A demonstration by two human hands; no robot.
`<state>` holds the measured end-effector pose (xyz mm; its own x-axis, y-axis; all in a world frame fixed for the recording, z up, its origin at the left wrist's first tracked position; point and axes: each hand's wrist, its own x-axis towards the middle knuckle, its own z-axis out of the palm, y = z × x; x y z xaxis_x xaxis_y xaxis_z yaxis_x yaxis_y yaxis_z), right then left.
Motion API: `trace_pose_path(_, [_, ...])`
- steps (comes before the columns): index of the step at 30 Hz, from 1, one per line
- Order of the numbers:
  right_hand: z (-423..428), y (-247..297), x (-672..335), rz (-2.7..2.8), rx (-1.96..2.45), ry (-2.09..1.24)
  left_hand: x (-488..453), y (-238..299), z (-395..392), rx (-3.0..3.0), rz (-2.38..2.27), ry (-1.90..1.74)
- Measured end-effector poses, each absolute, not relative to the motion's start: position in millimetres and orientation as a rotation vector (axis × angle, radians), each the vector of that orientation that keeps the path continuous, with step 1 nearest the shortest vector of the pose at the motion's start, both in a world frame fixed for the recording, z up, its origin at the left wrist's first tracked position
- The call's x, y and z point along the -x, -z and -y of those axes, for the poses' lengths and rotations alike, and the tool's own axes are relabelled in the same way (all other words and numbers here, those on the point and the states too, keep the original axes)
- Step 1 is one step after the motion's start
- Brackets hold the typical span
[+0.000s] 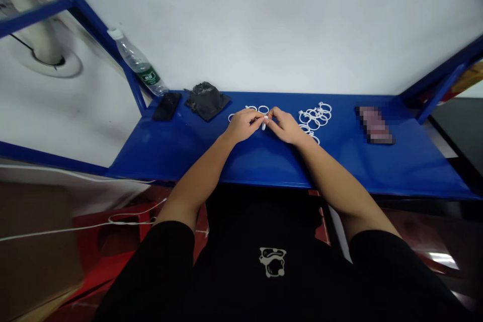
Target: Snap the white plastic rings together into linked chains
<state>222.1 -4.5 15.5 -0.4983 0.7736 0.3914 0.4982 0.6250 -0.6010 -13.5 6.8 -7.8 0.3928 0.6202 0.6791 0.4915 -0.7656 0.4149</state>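
My left hand and my right hand meet at the middle of the blue shelf, fingers pinched together on one small white plastic ring. Two or three loose white rings lie just behind my fingers. A pile of several white rings rests to the right of my right hand. What exactly sits between my fingertips is partly hidden.
A black phone and a crumpled black bag lie at the shelf's back left, beside a plastic water bottle leaning on the blue frame. A blurred dark object lies to the right. A white wall stands behind.
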Motion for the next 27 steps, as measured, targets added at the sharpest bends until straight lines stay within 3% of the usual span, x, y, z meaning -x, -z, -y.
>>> trace_pose_path(15, [4,-16,-222,2.342,0.997,-0.437,12,-3,0,-2.381,-1.02,-1.197])
trace_pose_path(27, [-7,-24,-237,2.225,1.399,-0.316,13,1,-4,-2.353,-1.246,-1.185])
